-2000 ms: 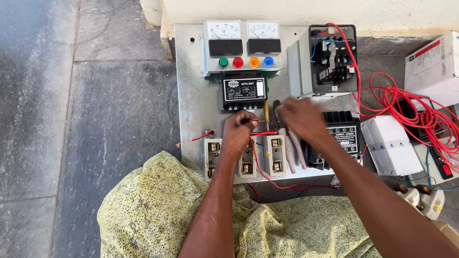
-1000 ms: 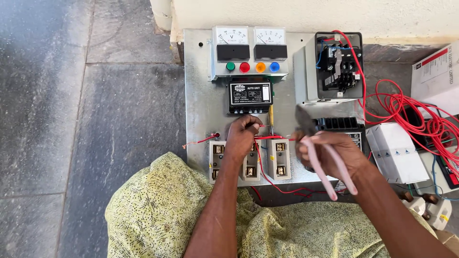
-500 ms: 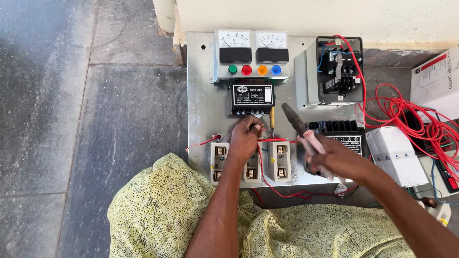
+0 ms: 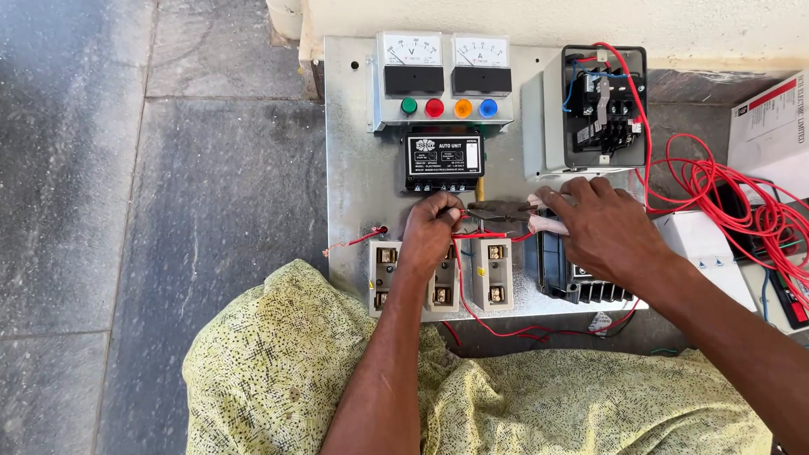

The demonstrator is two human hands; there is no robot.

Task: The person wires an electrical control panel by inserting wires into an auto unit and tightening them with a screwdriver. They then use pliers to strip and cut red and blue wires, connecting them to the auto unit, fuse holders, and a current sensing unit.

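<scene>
A grey metal panel (image 4: 354, 168) lies on the floor in front of me, fitted with two meters, four coloured lamps and a black unit (image 4: 444, 157). My left hand (image 4: 431, 232) pinches a thin red wire (image 4: 482, 237) just under that black unit, above three white fuse holders (image 4: 491, 274). My right hand (image 4: 602, 227) grips pink-handled pliers (image 4: 506, 210), whose jaws point left and meet the wire beside my left fingers. Under my right hand sits a black finned block (image 4: 560, 274).
An open grey box with a contactor (image 4: 602, 109) is mounted at the panel's upper right. Loose red wire (image 4: 725, 198) coils at the right next to a white box (image 4: 712, 257) and a carton (image 4: 771, 126). Yellow patterned cloth (image 4: 278, 371) covers my lap. Stone floor lies on the left.
My right hand picked up the pliers at the right, swung them round and brought their jaws to the red wire. My left hand stayed on the wire.
</scene>
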